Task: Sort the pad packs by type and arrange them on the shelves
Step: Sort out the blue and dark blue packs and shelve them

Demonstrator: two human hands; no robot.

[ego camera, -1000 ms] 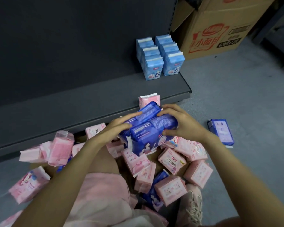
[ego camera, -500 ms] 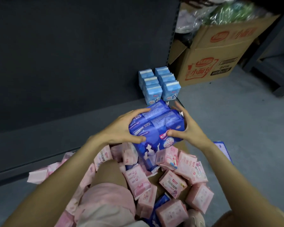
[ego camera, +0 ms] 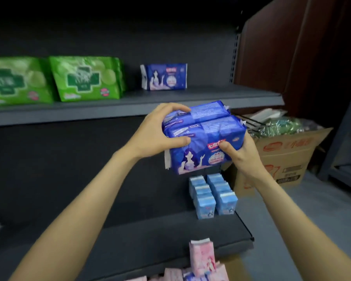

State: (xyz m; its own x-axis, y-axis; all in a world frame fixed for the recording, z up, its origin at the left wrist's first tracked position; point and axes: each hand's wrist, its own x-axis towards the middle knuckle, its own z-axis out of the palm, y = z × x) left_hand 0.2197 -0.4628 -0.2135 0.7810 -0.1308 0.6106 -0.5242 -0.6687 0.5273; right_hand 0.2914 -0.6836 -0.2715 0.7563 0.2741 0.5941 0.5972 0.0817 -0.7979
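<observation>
I've risen from the floor pile, so the dark grey metal upper shelf (ego camera: 211, 98) now faces me. Both hands, left hand (ego camera: 158, 128) and right hand (ego camera: 239, 153), clasp two stacked dark-blue plastic pad packs (ego camera: 203, 136) just before its edge, ready to join the matching lone blue pack (ego camera: 164, 77).
</observation>
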